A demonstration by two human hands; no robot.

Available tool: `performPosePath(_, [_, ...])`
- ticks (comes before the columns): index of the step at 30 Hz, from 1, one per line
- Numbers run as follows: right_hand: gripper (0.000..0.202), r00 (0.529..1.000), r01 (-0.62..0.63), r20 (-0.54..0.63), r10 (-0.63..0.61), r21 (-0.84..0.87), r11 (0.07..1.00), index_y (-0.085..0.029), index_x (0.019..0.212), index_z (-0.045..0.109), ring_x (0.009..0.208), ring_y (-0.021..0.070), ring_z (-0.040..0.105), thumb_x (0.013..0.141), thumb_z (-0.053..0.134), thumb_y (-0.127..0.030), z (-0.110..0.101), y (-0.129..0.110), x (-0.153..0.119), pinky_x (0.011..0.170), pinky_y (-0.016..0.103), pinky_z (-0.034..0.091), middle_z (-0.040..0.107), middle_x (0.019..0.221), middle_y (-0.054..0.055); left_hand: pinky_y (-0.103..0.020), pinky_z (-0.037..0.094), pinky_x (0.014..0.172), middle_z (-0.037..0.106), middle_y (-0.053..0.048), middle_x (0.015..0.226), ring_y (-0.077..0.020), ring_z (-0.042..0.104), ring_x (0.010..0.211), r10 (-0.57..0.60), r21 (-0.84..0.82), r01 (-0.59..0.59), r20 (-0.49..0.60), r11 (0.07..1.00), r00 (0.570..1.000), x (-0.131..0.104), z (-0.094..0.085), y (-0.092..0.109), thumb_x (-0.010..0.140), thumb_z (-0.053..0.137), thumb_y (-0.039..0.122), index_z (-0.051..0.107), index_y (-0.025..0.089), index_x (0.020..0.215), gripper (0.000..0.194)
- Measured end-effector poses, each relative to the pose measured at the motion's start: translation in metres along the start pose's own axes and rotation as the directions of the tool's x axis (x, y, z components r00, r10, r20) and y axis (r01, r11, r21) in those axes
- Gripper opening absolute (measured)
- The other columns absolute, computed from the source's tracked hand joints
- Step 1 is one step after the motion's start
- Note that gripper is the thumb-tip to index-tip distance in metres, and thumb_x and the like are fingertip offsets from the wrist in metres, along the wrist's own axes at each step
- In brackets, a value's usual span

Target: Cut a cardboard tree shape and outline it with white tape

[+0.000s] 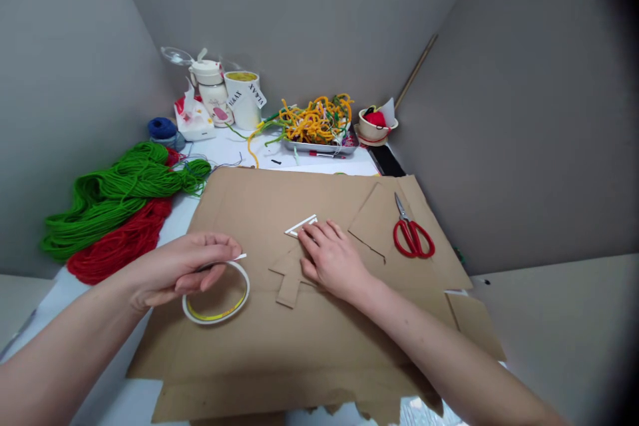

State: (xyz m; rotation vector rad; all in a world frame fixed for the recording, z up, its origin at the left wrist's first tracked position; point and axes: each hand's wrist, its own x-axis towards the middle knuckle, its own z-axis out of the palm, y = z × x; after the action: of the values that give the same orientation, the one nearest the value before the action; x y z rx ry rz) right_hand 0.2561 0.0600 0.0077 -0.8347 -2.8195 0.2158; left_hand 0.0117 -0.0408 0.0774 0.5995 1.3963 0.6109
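A thin roll of white double-sided tape hangs from my left hand, whose fingers and thumb are closed on it. A short white end of the tape sticks out past the thumb. My right hand lies palm down, fingers stretched over a small cardboard cutout shaped like a tree or arrow. White tape strips edge the cutout's top in a triangle, partly covered by the fingertips. Both hands are over a large brown cardboard sheet.
Red-handled scissors lie on the sheet's right side, by a cut-out gap. Green yarn and red yarn lie to the left. At the back stand a bottle, a tray of yarn scraps and a bowl.
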Motion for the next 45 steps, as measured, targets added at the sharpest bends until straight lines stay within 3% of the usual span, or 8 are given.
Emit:
performPosePath(7, [0.056,1.0,-0.017,0.009,0.015,0.138,0.99,-0.017,0.139,0.037,0.132,0.0261,0.031,0.085,0.049,-0.025,-0.013,0.0,-0.026,0.109,0.048,0.025,0.035,0.145,0.013,-0.012,0.007,0.028,0.05,0.005,0.037,0.0007,0.017,0.026,0.039,-0.012,-0.039,0.026,0.999,0.999,-0.003,-0.001,-0.008,0.078,0.062,0.039,0.06,0.017,0.076,0.023])
performPosePath(13, [0.042,0.999,0.005,0.036,-0.011,0.16,0.987,-0.016,0.128,0.049,0.126,0.0268,0.039,0.086,0.052,-0.021,-0.006,-0.018,-0.056,0.104,0.044,0.037,0.044,0.136,0.015,-0.011,0.012,0.029,0.047,0.007,0.036,0.0009,0.016,0.026,0.037,-0.049,-0.037,-0.004,0.998,0.999,-0.01,0.0,-0.009,0.077,0.063,0.04,0.06,0.018,0.075,0.023])
performPosePath(23, [0.019,0.996,-0.073,-0.03,0.084,0.259,0.963,-0.013,0.104,0.058,0.094,0.0219,0.056,0.088,0.048,-0.012,0.002,-0.057,0.0,0.082,0.035,0.049,0.058,0.107,0.013,-0.016,0.012,0.029,0.031,0.006,0.027,-0.0019,0.018,0.026,0.087,0.26,-0.093,0.034,0.961,0.996,0.009,0.015,0.045,0.077,0.06,0.043,0.051,0.016,0.048,0.04])
performPosePath(27, [0.016,0.963,-0.181,-0.064,0.262,0.567,0.804,-0.018,0.097,0.062,0.087,0.0172,0.058,0.089,0.048,-0.019,-0.014,-0.034,0.008,0.08,0.029,0.045,0.062,0.097,0.007,-0.016,0.016,0.031,0.051,0.003,0.04,-0.0025,0.029,0.03,0.114,0.368,-0.124,0.05,0.922,0.992,0.031,0.021,0.067,0.072,0.063,0.036,0.055,0.016,0.057,0.027])
performPosePath(32, [0.021,0.881,-0.402,0.28,0.381,0.868,0.291,-0.016,0.089,0.063,0.06,0.0097,0.052,0.085,0.053,-0.034,-0.023,0.001,0.016,0.055,0.02,0.039,0.061,0.073,0.0,-0.018,0.021,0.034,0.054,0.001,0.043,-0.0043,0.033,0.033,0.045,0.556,-0.065,0.05,0.829,0.998,0.058,0.043,0.079,0.07,0.06,0.029,0.056,0.015,0.06,0.018])
performPosePath(36, [0.018,0.851,-0.434,0.378,0.363,0.897,0.084,-0.015,0.077,0.06,0.054,0.0069,0.046,0.081,0.058,-0.032,-0.013,0.008,0.026,0.052,0.018,0.036,0.057,0.068,-0.002,-0.019,0.022,0.035,0.053,0.002,0.042,-0.0052,0.035,0.034,-0.005,0.621,-0.013,0.028,0.784,1.0,0.069,0.054,0.079,0.068,0.061,0.029,0.054,0.016,0.059,0.017])
performPosePath(40, [0.017,0.833,-0.477,0.455,0.313,0.879,-0.008,-0.015,0.069,0.056,0.052,0.0068,0.046,0.079,0.057,-0.028,-0.009,0.005,0.034,0.048,0.018,0.035,0.054,0.063,-0.002,-0.019,0.024,0.036,0.054,0.002,0.044,-0.0055,0.035,0.035,-0.017,0.651,-0.008,0.033,0.759,0.999,0.073,0.054,0.078,0.068,0.06,0.03,0.055,0.017,0.06,0.017])
performPosePath(45, [0.015,0.839,-0.485,0.454,0.299,0.874,0.035,-0.016,0.067,0.052,0.05,0.0065,0.044,0.076,0.056,-0.027,-0.008,0.002,0.038,0.048,0.018,0.037,0.051,0.061,-0.003,-0.019,0.026,0.037,0.051,0.003,0.042,-0.0065,0.036,0.035,-0.039,0.674,0.012,0.025,0.738,0.999,0.078,0.054,0.076,0.069,0.057,0.027,0.053,0.017,0.058,0.015])
